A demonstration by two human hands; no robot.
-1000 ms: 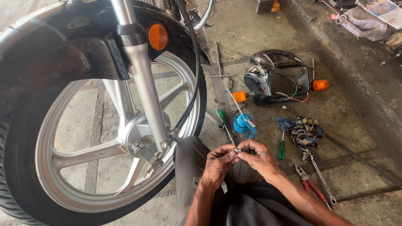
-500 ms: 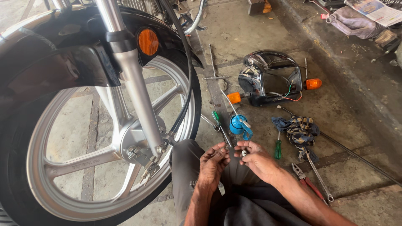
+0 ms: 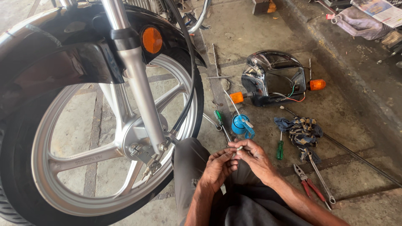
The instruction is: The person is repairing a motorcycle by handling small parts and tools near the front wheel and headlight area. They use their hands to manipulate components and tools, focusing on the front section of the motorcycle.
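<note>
Both my hands pinch one small metal part.
My left hand meets my right hand right of the motorcycle wheel, near a blue oil can.

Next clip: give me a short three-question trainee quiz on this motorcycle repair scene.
1. True or false: both hands, left hand and right hand, pinch the small silver metal part.
2. Which lies nearest the hands? A red-handled pliers; B blue plastic oil can; C chrome headlight housing with orange indicators.
3. What cloth lies beside the green-handled screwdriver?

Key: 1 true. 2 B. 3 A crumpled blue checked rag.
</note>
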